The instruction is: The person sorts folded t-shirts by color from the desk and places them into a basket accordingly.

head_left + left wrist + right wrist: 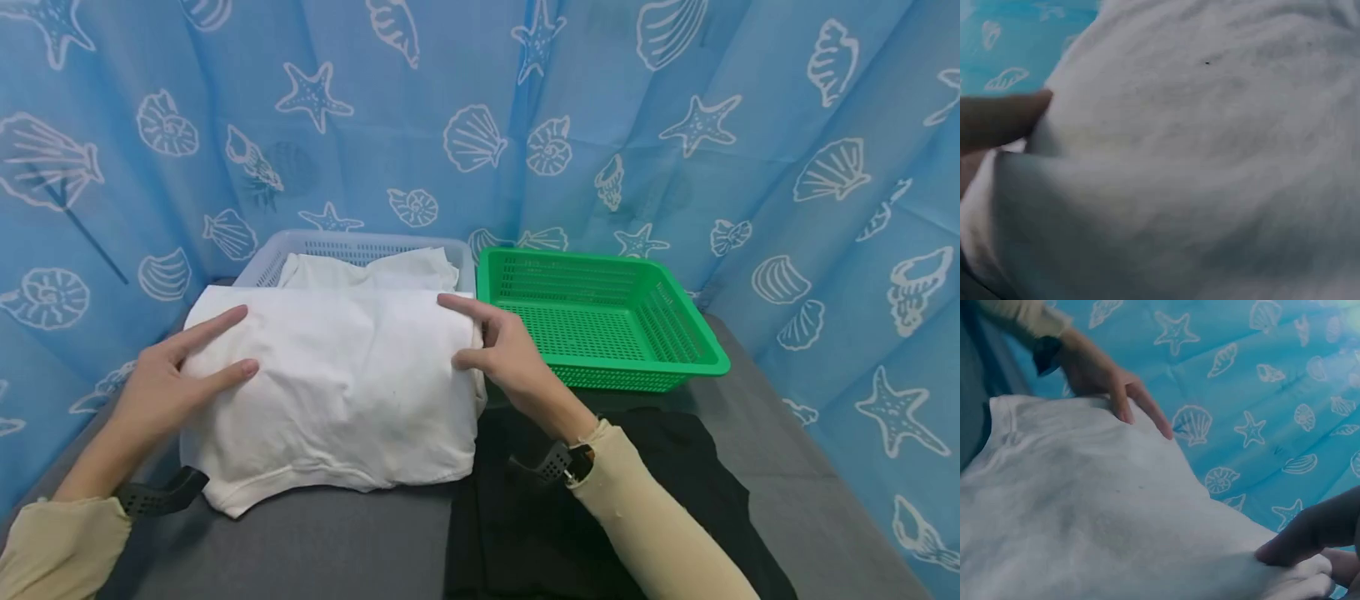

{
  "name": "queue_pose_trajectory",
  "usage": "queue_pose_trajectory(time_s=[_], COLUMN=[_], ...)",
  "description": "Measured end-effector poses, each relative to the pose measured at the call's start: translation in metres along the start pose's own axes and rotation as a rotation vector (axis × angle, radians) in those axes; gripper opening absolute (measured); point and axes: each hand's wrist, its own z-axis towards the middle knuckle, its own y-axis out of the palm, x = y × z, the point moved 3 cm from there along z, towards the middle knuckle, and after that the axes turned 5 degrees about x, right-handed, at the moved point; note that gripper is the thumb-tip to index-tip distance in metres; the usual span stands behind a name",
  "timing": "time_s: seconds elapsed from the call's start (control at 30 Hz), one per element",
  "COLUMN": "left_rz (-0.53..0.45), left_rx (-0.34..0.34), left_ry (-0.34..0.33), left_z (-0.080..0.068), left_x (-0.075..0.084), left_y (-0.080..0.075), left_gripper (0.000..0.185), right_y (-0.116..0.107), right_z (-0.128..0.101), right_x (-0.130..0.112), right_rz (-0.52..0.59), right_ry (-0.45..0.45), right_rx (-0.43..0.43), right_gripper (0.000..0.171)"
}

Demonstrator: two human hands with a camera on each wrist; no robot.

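A folded white shirt [337, 383] spans the space between both hands, its curved hem toward the near side in the head view. At its left edge the left hand [168, 379] grips the cloth, thumb and index finger lying over the top and the other fingers hidden beneath. The right hand [510, 350] pinches the opposite edge, thumb on the near face. Creased white fabric [1197, 112] fills most of the left wrist view. From the right wrist, the shirt [1104, 487] stretches between the two hands, with a few small dark specks on it.
Behind the shirt stands a pale blue-white basket [258, 262] holding more white cloth [375, 271]. A green basket [637, 371] sits to its right. Black clothing [517, 533] lies under the right forearm on the grey tabletop [322, 550]. A blue shell-print curtain [585, 83] hangs at the back and sides.
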Motion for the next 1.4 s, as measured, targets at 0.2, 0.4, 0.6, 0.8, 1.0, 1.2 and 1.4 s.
queue_pose_trajectory(time_s=[0.2,0.4,0.6,0.8,1.0,1.2,1.4], left_rz=[0.058,0.046,0.034,0.037,0.056,0.108,0.211], left_rx=[0.013,0.036,0.003,0.071,0.037,-0.089,-0.235], left_ry=[0.093,0.189,0.226,0.216,0.190,0.129,0.053], left_z=[0.025,0.050,0.092,0.130,0.147,0.156,0.161], left_x=[0.019,0.044,0.076,0.104,0.107,0.088,0.071], left_y=[-0.012,-0.027,-0.035,-0.043,-0.044,-0.037,-0.025], left_gripper=[0.068,0.067,0.068,0.065,0.064,0.070,0.079], right_y=[-0.014,-0.034,-0.050,-0.053,-0.054,-0.055,-0.043], right_z=[0.022,0.055,0.096,0.127,0.139,0.135,0.141], right_x=[-0.020,-0.044,-0.059,-0.065,-0.061,-0.041,-0.013], right_rz=[-0.147,-0.079,-0.099,-0.051,-0.080,-0.126,-0.445], right_ry=[0.025,0.048,-0.020,-0.112,-0.056,0.103,0.097], right_rx=[-0.028,-0.026,0.074,0.226,0.255,0.196,0.145], right_gripper=[0.069,0.067,0.069,0.076,0.076,0.073,0.068])
